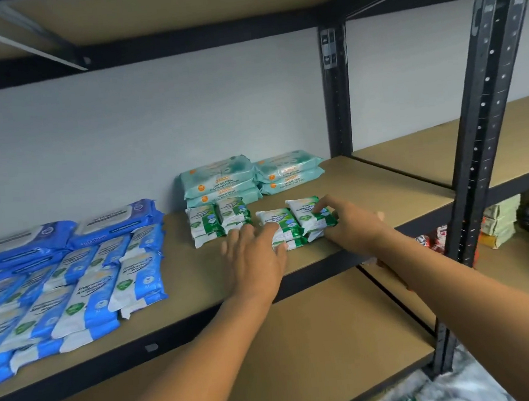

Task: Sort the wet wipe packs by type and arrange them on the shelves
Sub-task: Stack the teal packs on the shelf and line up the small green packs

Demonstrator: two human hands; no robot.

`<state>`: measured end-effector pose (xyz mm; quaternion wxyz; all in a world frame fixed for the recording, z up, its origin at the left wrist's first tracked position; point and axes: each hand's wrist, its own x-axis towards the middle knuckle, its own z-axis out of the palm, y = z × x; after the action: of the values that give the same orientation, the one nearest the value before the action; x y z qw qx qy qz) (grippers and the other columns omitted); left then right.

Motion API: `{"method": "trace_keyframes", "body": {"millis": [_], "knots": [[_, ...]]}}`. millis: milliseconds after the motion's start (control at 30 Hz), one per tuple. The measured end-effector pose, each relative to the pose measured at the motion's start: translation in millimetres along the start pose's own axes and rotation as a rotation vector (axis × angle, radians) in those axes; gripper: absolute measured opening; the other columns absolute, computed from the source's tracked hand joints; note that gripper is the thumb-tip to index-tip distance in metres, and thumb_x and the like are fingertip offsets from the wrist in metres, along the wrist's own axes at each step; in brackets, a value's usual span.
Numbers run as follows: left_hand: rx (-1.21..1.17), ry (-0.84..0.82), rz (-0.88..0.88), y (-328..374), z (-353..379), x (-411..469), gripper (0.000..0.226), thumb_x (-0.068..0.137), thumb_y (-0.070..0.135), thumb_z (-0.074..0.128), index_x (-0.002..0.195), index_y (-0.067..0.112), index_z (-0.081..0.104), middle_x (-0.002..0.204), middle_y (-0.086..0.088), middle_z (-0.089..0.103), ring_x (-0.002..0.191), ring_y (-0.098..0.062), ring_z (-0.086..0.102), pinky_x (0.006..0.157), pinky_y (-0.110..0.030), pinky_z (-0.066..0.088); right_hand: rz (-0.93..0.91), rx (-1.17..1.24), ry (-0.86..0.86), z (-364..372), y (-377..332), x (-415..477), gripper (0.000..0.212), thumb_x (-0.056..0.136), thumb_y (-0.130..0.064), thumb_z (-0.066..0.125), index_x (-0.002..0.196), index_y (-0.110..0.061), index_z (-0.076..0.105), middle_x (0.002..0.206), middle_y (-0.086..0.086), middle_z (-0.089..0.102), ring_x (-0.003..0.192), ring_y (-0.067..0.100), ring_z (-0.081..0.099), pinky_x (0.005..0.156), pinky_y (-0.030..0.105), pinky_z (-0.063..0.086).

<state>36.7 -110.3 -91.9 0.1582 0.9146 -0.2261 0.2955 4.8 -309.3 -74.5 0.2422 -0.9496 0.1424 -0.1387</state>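
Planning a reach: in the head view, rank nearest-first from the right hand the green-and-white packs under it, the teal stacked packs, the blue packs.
1. Green-and-white plastic packs: held by right hand.
2. Teal stacked packs: further back.
3. Blue packs: far left.

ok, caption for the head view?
Left hand presses and right hand grips green wipe packs on the shelf, beside teal packs and blue packs.
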Motion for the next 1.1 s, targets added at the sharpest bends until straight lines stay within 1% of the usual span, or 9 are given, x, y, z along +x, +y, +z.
{"method": "trace_keyframes", "body": {"millis": [67,133,267,533,667,833,933,1033,1100], "knots": [[0.043,0.066,0.002,2.6,6.9,9.6,0.033,0.085,0.045,0.067,0.116,0.035,0.065,0.113,0.002,0.054,0.106,-0.023,0.042,0.087,-0.036,0.03,-0.005,0.011,-0.002,5.7,0.4,17.6,0.034,0.089,-0.028,0.057,0.113,-0.049,0.044,0.124,-0.003,0.061,0.108,0.024,0.059,0.094,0.043,0.035],[0.082,0.076,0.023,2.3,11.5,22.1,0.03,0.082,0.043,0.068,0.111,0.034,0.067,0.123,0.001,0.049,0.111,-0.025,0.038,0.085,-0.037,0.027,-0.004,0.005,0.004,11.7,-0.8,34.6,0.034,0.09,-0.029,0.057,0.115,-0.048,0.044,0.128,-0.005,0.06,0.111,0.022,0.058,0.087,0.04,0.027],[0.174,-0.038,0.046,-9.1,22.1,51.2,0.037,0.093,0.045,0.056,0.127,0.033,0.058,0.133,0.008,0.049,0.123,-0.024,0.032,0.089,-0.039,0.024,-0.002,0.025,0.019,21.6,-4.7,63.2,0.032,0.09,-0.034,0.058,0.117,-0.047,0.046,0.13,-0.007,0.059,0.114,0.022,0.057,0.086,0.04,0.022],[0.274,0.016,0.064,-27.6,46.2,78.8,0.029,0.092,0.041,0.057,0.118,0.029,0.063,0.12,0.004,0.06,0.117,-0.027,0.039,0.087,-0.042,0.025,-0.021,-0.002,0.026,36.8,-19.1,103.4,0.033,0.089,-0.024,0.051,0.114,-0.044,0.045,0.106,-0.001,0.062,0.094,0.023,0.051,0.084,0.039,0.023],[0.272,0.066,0.039,-30.1,57.2,83.4,0.025,0.088,0.038,0.061,0.111,0.028,0.067,0.113,0.003,0.062,0.11,-0.028,0.043,0.083,-0.042,0.024,-0.014,0.008,0.052,42.6,-24.9,116.0,0.035,0.087,-0.018,0.046,0.111,-0.044,0.045,0.099,0.0,0.061,0.098,0.024,0.051,0.082,0.038,0.023],[0.274,0.081,0.012,-32.7,64.8,87.8,0.026,0.091,0.037,0.059,0.115,0.03,0.065,0.116,0.003,0.06,0.111,-0.027,0.041,0.083,-0.042,0.023,-0.026,-0.001,0.099,53.2,-23.5,120.5,0.039,0.09,-0.018,0.044,0.118,-0.045,0.045,0.088,-0.003,0.054,0.1,0.023,0.041,0.082,0.038,0.019],[0.258,0.083,-0.002,-33.5,65.3,87.3,0.027,0.091,0.037,0.059,0.117,0.03,0.065,0.119,0.003,0.059,0.113,-0.027,0.039,0.085,-0.042,0.023,-0.031,-0.004,0.1,53.5,-24.1,120.2,0.04,0.09,-0.018,0.044,0.12,-0.045,0.045,0.084,-0.007,0.05,0.109,0.025,0.042,0.082,0.039,0.019],[0.249,0.083,-0.003,-33.5,64.4,85.9,0.027,0.091,0.036,0.06,0.117,0.03,0.066,0.119,0.004,0.059,0.113,-0.026,0.039,0.086,-0.043,0.023,-0.033,-0.005,0.103,52.7,-25.1,116.8,0.043,0.089,-0.017,0.045,0.124,-0.043,0.046,0.095,-0.005,0.052,0.116,0.027,0.041,0.083,0.039,0.02],[0.226,0.072,0.0,-32.7,62.0,84.1,0.03,0.091,0.039,0.058,0.119,0.03,0.066,0.121,0.004,0.058,0.114,-0.026,0.038,0.087,-0.042,0.023,-0.03,-0.012,0.127,52.2,-24.2,113.0,0.049,0.087,-0.017,0.046,0.129,-0.044,0.046,0.115,0.001,0.054,0.12,0.03,0.039,0.085,0.04,0.022]]}}
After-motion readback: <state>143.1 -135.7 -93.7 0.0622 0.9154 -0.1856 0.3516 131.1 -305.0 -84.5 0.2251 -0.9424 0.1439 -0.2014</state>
